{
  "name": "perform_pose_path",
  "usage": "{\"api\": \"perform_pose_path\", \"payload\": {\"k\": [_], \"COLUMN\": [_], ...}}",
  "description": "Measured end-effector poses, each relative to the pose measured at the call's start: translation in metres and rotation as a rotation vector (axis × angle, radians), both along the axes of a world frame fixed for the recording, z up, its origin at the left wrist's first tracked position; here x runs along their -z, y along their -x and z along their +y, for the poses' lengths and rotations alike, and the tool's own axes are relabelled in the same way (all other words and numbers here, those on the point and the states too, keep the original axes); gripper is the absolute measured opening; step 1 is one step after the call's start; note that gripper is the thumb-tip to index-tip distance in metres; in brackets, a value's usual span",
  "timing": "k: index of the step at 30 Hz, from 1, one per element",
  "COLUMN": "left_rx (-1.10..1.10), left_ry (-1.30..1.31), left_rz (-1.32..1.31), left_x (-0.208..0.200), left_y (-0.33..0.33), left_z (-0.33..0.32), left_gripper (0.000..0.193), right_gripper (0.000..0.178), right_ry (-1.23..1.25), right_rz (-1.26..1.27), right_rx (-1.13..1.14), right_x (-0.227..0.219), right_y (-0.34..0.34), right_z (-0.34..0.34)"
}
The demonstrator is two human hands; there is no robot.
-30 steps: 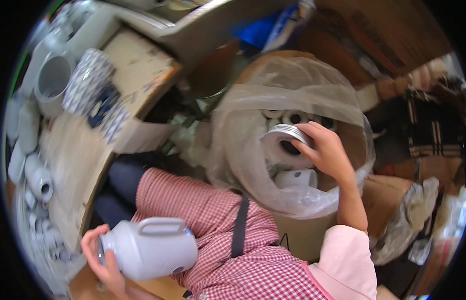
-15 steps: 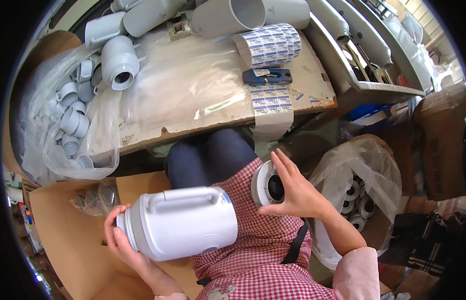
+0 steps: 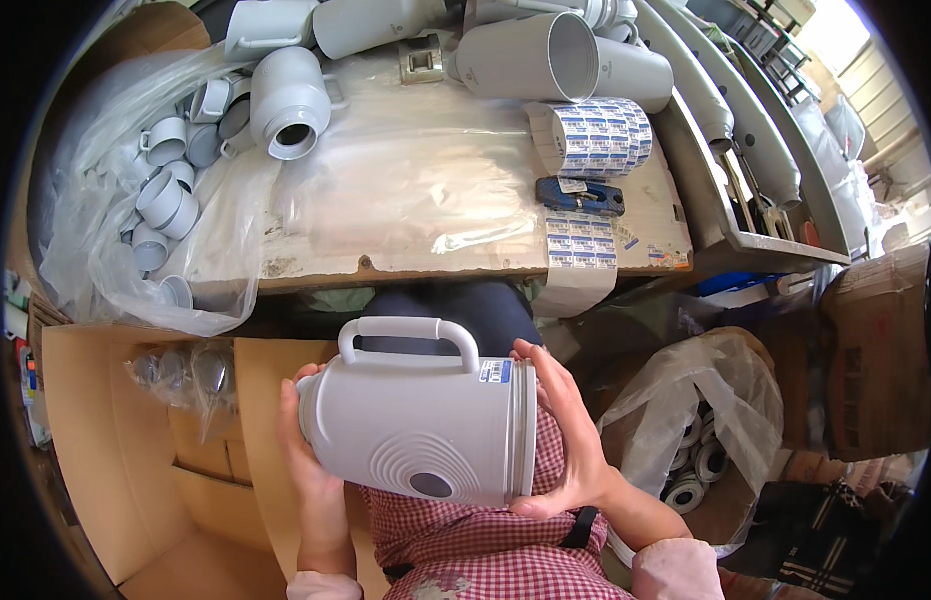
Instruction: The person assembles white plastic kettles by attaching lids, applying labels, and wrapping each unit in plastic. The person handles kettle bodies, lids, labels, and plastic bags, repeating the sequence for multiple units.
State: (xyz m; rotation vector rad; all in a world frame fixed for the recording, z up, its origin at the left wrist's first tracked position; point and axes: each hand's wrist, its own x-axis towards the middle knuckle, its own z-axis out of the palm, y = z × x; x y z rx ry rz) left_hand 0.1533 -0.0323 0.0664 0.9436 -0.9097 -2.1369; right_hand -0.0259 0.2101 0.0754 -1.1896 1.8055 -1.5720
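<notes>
A light grey vacuum flask body (image 3: pixel 385 400) lies on its side above my lap, its handle uppermost. A small printed label sits near its base end, and a dark oval shows on its side above ringed ridges. My left hand (image 3: pixel 307 445) grips the narrow neck end. At the wide end, my right hand (image 3: pixel 577 435) spans a round grey base cap (image 3: pixel 526 430), thumb below and fingers above. The cap is against the flask's bottom; whether it is threaded on cannot be seen. My right palm hides its outer face.
An open cardboard box (image 3: pixel 95 420) stands at left, below a plastic bag of grey cups (image 3: pixel 165 205). On the table are flask bodies (image 3: pixel 525 62), a label roll (image 3: pixel 600 138) and a blue label dispenser (image 3: pixel 580 196). A bag of round caps (image 3: pixel 685 480) stands at right.
My right hand has brought the base cap left against the flask's bottom. The flask has moved right and rolled, so its handle stands at the top and its label faces me.
</notes>
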Motion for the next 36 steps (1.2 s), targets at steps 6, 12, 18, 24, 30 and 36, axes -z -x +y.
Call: {"api": "perform_pose_path", "payload": {"k": [6,12,18,24,30,36], "left_rx": [-0.211,-0.128,0.017,0.253,0.910,0.093], "left_ry": [0.890,0.707,0.955,0.630,0.798,1.826], "left_rz": [0.355,-0.232,0.276,0.086,0.039,-1.108], "left_x": [-0.032,-0.030,-0.029,-0.033,-0.043,-0.040], "left_y": [0.014,0.015,0.026,0.023,0.079,0.106], "left_z": [0.028,0.027,0.029,-0.019,-0.002,-0.187], "left_gripper": [0.045,0.043,0.066,0.054,0.063,0.045], "right_gripper": [0.128,0.115,0.092,0.062,0.057,0.045], "right_ry": [0.151,0.135,0.052,-0.509,-0.042,-0.166], "right_rz": [-1.054,-0.390,-1.050,-0.962,0.301,0.486], "right_rx": [0.059,0.232,0.325,0.243,0.151,-0.228], "right_x": [-0.002,0.005,0.026,-0.010,-0.040,-0.033], "right_y": [-0.009,-0.008,-0.021,-0.018,0.002,0.003], "right_z": [0.002,0.013,0.020,0.037,0.005,-0.064]}}
